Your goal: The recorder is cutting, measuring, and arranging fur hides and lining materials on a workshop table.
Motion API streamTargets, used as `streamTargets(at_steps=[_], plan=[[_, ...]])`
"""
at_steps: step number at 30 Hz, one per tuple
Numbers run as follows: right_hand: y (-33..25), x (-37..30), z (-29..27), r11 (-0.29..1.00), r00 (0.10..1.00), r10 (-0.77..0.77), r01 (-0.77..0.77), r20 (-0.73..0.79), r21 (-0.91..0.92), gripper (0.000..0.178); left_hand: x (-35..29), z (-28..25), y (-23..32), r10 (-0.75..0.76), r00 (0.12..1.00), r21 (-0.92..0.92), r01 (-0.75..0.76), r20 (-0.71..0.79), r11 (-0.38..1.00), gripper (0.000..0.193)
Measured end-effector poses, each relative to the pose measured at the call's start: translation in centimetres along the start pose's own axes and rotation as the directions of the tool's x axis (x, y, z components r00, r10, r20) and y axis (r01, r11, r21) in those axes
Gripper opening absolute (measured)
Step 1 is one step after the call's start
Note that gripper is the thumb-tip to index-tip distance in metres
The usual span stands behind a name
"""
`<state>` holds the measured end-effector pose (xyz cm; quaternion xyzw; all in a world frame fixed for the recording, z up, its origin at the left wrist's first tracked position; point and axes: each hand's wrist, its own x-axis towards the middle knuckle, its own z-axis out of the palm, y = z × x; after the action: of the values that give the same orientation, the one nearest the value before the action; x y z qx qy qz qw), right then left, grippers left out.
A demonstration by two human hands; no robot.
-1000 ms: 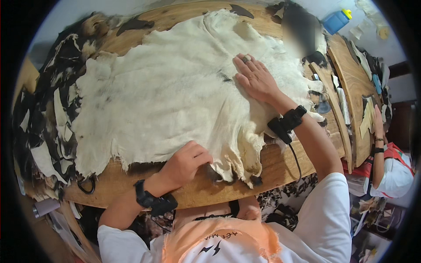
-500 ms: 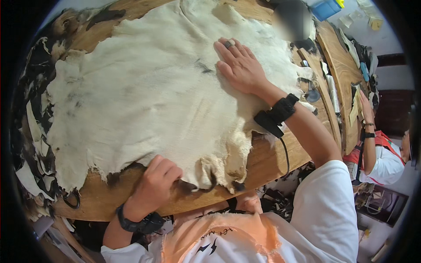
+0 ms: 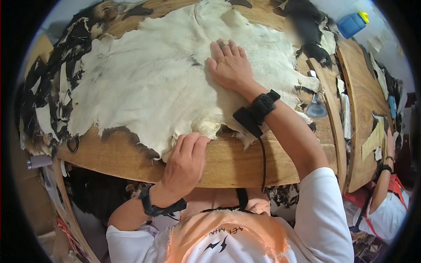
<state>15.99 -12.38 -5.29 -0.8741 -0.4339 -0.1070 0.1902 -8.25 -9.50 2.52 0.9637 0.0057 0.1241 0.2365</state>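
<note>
A large cream animal hide (image 3: pixel 144 83) lies flesh side up over a wooden table, with ragged edges and dark hair peeping out beneath. My right hand (image 3: pixel 231 65) rests flat on its upper right area, fingers spread, a ring on one finger. At the near edge, my left hand (image 3: pixel 186 158) curls its fingers over a bunched, yellowish fold of the hide (image 3: pixel 204 128). The fingertips of that hand are partly hidden in the fold. Black straps with small devices sit on both wrists.
A broad-bladed scraper (image 3: pixel 316 105) lies right of the hide, beside a wooden strip (image 3: pixel 329 114). Dark fur scraps (image 3: pixel 48 92) pile up on the left. A blue bottle with a yellow lid (image 3: pixel 351 25) stands far right. Another person's arm (image 3: pixel 382 184) reaches over a second board.
My left hand has moved right and up along the near edge, onto the bunched fold. The right hand stays flat on the hide. The view has shifted somewhat.
</note>
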Motion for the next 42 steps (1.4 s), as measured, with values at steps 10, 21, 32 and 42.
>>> streamTargets(at_steps=[10, 21, 32, 42], plan=[[0.8, -0.1, 0.5, 0.996, 0.995, -0.087, 0.086, -0.039, -0.030, 0.055, -1.6, 1.5, -0.8, -0.159, 0.984, -0.136, 0.170, 0.083, 0.976, 0.020], [0.7, 0.3, 1.0, 0.999, 1.000, -0.029, 0.029, -0.007, 0.039, 0.056, 1.2, -0.1, 1.5, -0.192, 0.972, -0.091, 0.205, 0.132, 0.975, 0.022], [8.5, -3.2, -2.7, 0.988, 0.989, -0.126, 0.118, 0.080, 0.103, 0.051, 5.5, 5.9, 1.5, -0.027, 0.997, -0.211, 0.041, 0.069, 0.977, 0.024], [8.4, -3.3, -3.2, 0.991, 0.992, -0.123, 0.122, 0.018, 0.057, 0.049, 5.5, 6.3, 1.7, -0.100, 0.994, -0.181, 0.107, 0.048, 0.978, 0.009]])
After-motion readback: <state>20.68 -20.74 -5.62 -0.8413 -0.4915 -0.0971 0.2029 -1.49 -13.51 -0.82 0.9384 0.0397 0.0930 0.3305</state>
